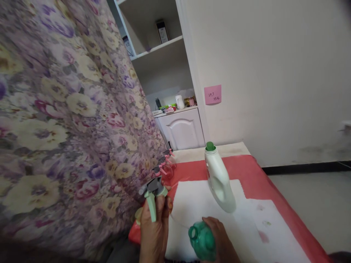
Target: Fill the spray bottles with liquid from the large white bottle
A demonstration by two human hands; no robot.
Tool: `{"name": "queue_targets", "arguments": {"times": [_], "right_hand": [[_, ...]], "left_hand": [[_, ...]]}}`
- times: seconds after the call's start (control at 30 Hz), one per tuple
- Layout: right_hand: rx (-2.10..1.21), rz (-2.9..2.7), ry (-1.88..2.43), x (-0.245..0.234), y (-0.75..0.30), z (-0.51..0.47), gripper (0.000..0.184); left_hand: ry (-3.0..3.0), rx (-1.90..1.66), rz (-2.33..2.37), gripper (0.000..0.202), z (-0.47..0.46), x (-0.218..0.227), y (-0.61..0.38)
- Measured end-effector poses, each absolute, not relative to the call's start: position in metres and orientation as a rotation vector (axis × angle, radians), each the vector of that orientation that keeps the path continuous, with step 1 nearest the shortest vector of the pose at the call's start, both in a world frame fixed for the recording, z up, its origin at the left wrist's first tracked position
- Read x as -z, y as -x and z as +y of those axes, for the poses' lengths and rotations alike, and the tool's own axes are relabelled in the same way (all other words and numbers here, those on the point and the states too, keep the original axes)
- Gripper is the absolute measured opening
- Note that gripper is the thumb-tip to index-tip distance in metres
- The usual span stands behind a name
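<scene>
My left hand (155,228) is closed around a trigger sprayer head (154,193) in grey and pale green. A thin dip tube (179,221) runs from it toward the lower right. In my right hand (221,235) is a translucent green spray bottle (204,241), tilted, its neck uncovered and facing left. The tube's far end is near the bottle neck; I cannot tell whether it touches. A pale green-white detergent jug (221,182) stands upright beyond the bottle, with a green pour spout (210,146) at its top and no cap on it.
Several clear spray bottles with pink triggers (161,170) stand along the table's left side by a floral curtain (82,128). White paper sheets (189,197) lie on the red tablecloth (241,166). A shelf cabinet (182,129) and a pink note (212,94) are behind.
</scene>
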State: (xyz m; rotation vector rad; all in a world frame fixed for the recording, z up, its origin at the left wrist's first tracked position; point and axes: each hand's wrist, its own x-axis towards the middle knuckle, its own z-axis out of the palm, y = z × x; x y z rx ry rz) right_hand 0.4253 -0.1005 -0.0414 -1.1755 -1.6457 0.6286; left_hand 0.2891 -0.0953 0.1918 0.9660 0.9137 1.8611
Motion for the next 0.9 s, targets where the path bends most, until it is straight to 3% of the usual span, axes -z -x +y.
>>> {"name": "queue_targets", "arguments": {"times": [0.3,0.43,0.6,0.9], "right_hand": [[-0.779,-1.731,1.204,0.025,-0.431,-0.103,0.106],[-0.823,-1.688,1.192,0.014,-0.432,-0.107,0.103],[-0.848,-1.598,1.163,0.005,-0.435,-0.112,0.096],[-0.976,-1.54,1.132,-0.012,-0.439,-0.118,0.095]], "left_hand": [[-1.193,-1.707,1.192,0.03,-0.103,-0.175,-0.305],[-1.118,-1.653,1.123,0.041,-0.102,-0.153,-0.309],[-1.119,-1.522,1.142,0.04,-0.101,-0.12,-0.303],[-1.114,-1.431,1.23,0.048,-0.107,-0.097,-0.3]]}}
